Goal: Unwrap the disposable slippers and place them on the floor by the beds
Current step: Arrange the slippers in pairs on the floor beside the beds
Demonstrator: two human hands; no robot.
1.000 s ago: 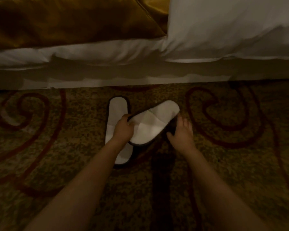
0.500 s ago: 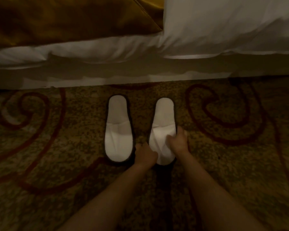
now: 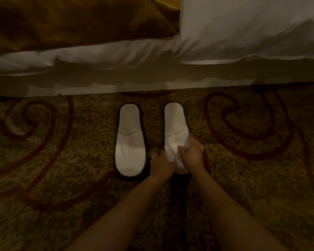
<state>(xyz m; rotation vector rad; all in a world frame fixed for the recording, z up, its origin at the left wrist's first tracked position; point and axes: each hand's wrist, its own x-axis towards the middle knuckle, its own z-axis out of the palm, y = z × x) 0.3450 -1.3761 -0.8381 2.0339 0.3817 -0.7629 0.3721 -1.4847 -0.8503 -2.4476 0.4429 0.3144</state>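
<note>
Two white disposable slippers with dark edging lie side by side on the patterned carpet, toes toward me, heels toward the bed. The left slipper (image 3: 130,140) lies flat with nothing touching it. Both hands are on the toe end of the right slipper (image 3: 174,122). My left hand (image 3: 161,164) presses on its left edge with curled fingers. My right hand (image 3: 192,153) grips the upper of the same slipper from the right side. No wrapper is in view.
The bed's side runs across the top, with a white duvet (image 3: 243,29), a gold-brown runner (image 3: 71,22) and a pale bed base (image 3: 152,78). Brown carpet (image 3: 252,178) with dark red swirls spreads to both sides of the slippers.
The right slipper, tilted across the left one a second ago, now lies straight beside it. Both hands moved to its toe end and stay there.
</note>
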